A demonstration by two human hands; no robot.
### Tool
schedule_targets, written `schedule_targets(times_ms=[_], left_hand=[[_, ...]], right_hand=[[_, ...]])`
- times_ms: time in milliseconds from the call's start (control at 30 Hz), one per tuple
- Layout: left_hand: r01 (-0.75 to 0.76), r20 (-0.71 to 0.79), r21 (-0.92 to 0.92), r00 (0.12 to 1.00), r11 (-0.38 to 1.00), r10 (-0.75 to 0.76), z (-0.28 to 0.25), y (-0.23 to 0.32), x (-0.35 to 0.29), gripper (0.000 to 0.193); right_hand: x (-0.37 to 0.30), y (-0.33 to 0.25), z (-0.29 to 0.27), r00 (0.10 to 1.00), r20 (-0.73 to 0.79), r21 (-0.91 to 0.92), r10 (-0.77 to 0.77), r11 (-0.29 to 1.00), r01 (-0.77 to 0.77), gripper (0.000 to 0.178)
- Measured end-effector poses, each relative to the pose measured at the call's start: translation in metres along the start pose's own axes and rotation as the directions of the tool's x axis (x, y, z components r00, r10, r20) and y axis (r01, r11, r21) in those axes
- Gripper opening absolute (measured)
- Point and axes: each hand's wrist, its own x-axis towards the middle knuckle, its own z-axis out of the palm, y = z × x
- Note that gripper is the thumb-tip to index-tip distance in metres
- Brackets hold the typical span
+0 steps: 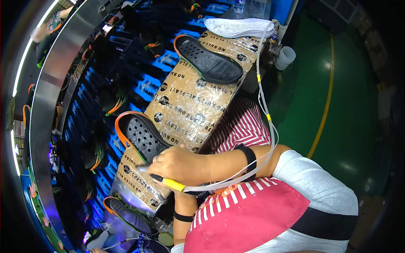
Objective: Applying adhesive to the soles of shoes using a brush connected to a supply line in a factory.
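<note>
My right hand [177, 163] is closed around a tube-fed brush [172, 184] with a black and yellow handle. The brush's pale tip points left, beside the near edge of a black shoe sole [145, 137] with an orange-green rim and round holes. That sole lies tilted on a cardboard-topped bench [192, 105]. My left forearm [185, 206] rises from below; its hand is hidden behind my right hand, so its fingers and any hold on the sole do not show. A second black sole [211, 63] rests farther up the cardboard.
A white sole [238, 28] lies at the bench's far end, near a white cup [285, 57]. Clear tubing [263, 97] loops past my right arm. A blue-slatted conveyor [145, 86] carrying dark shoe parts runs along the left. Another black sole [126, 215] sits at the lower left.
</note>
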Motion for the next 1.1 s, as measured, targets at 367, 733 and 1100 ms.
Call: schedule_targets(times_ms=[367,733,1100], left_hand=[[-0.041,0.061,-0.079,0.997,0.996,0.046,0.000,0.018,0.007,0.066],[-0.065,0.068,-0.124,0.995,0.990,0.074,-0.009,0.043,-0.002,0.063],[-0.051,0.297,-0.156,0.950,0.986,0.096,0.019,0.061,0.007,0.054]], right_hand=[[-0.014,-0.010,-0.001,0.993,0.090,0.141,-0.078,0.988,0.064,0.021],[-0.018,-0.014,-0.014,0.978,0.189,0.306,-0.087,0.952,0.025,0.023],[-0.024,-0.010,-0.017,0.975,0.209,0.609,-0.071,0.790,-0.074,0.028]])
